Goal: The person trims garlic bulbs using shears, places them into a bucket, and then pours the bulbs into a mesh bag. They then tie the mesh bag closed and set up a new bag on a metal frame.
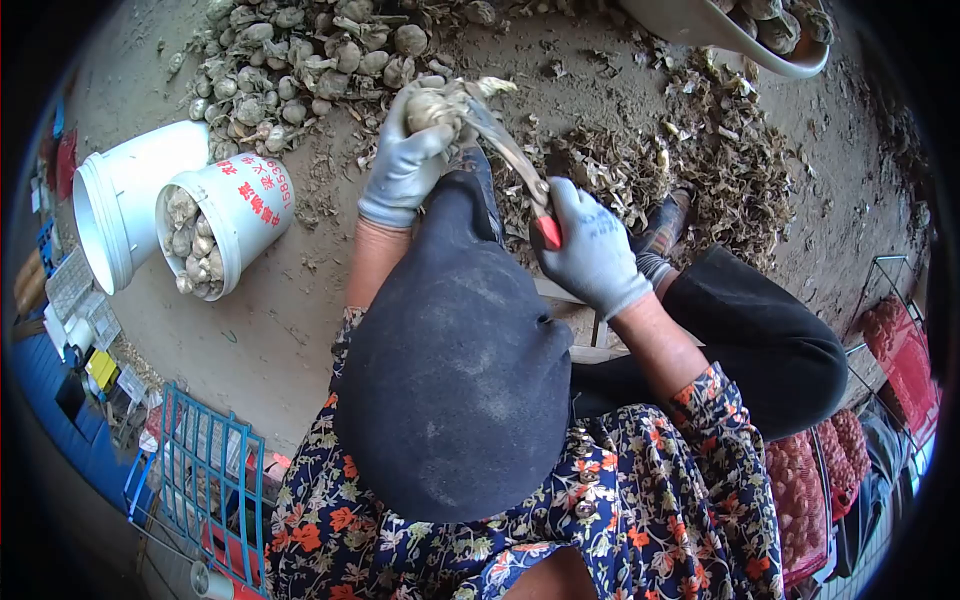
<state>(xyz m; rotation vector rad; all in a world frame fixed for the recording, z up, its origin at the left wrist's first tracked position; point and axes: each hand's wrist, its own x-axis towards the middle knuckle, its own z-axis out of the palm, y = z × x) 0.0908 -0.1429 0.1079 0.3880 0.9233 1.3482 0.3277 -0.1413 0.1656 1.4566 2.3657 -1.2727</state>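
Note:
In the head view, my gloved left hand (400,170) is closed around a garlic bulb (430,110) with its dry stem end pointing right. Red-handled shears (518,165) sit in my gloved right hand (597,250), fingers wrapped round the grips. Their long blades reach up and left to the bulb's stem end, overlapping it in this view. Both hands are above my bent knee (450,380), which is covered in dark cloth. Just beyond my left hand, a heap of untrimmed garlic (310,65) spreads over the dirt floor.
A white bucket (255,205) with red lettering lies tipped at left, garlic inside. Another white bucket (140,185) lies behind it. Dry trimmings (725,180) cover the ground at right. A pale tub (690,25) holds bulbs above them. Red mesh sacks (800,500) stand lower right, a blue rack (215,470) lower left.

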